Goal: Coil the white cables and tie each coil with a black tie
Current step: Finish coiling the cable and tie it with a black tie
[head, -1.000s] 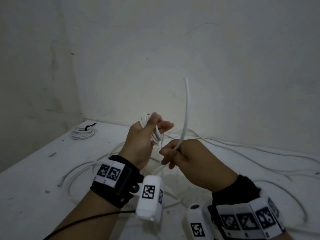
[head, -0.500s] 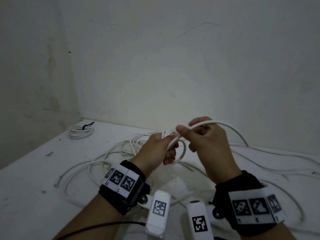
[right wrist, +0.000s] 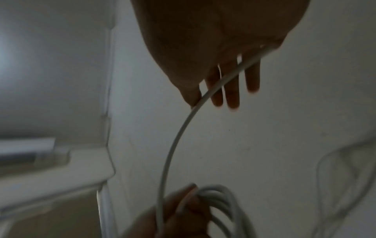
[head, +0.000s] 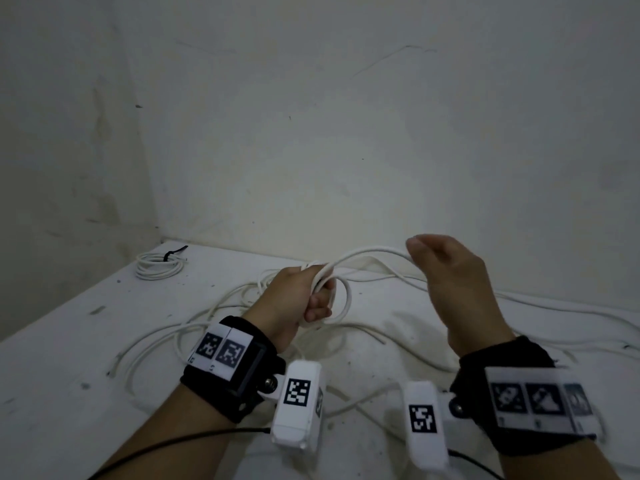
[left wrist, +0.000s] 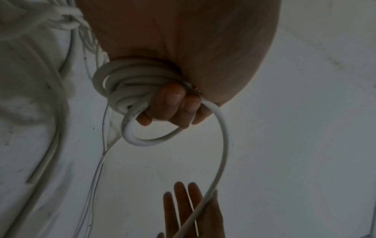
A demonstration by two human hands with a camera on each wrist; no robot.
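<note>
My left hand [head: 294, 299] grips a small coil of white cable [head: 343, 301] above the table [head: 69, 375]; the left wrist view shows its fingers [left wrist: 173, 104] curled round the bundled loops [left wrist: 126, 83]. From the coil a span of the cable [head: 367, 252] arcs right to my right hand [head: 446, 275]. That hand is raised, and the cable [right wrist: 173, 145] lies across its straight fingers [right wrist: 231, 90] beside the thumb. A finished coil [head: 157, 268] with a black tie [head: 173, 253] lies at the table's far left corner.
Several loose white cables [head: 554, 306] sprawl over the table beneath and to the right of my hands. Walls [head: 346, 133] close off the back and left. Cameras on black bands [head: 298, 407] hang from both wrists.
My right hand laid a loop onto the coil in my left hand, then opened and moved right, away from it. My left hand dropped lower and still grips the coil.
</note>
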